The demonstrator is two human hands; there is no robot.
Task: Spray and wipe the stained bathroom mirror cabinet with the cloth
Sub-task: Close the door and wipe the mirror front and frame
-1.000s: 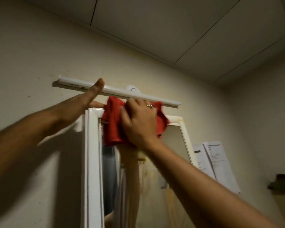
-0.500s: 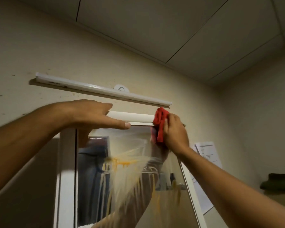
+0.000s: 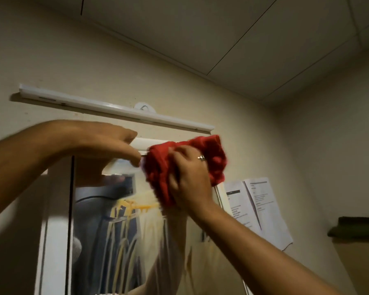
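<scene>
Two hands are engaged. The left hand point(image 3: 115, 145) grips the top edge of the mirror cabinet point(image 3: 90, 220), steadying it. The right hand point(image 3: 188, 179) clutches the bunched red cloth point(image 3: 164, 167) against the upper mirror. Yellow streaks point(image 3: 119, 237) run below. Recommended: firm, overlapping downward strokes, cabinet braced, cloth turned to a clean face.

Home bathroom: mirror cabinet point(image 3: 119, 241), strip light point(image 3: 115, 108) above

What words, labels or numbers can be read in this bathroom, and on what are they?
Nothing can be read for certain.
Paper sheets at right: printed lines and a dark heading, too small and blurred.
Light bar: a small dark marking near its left end, unreadable.
</scene>
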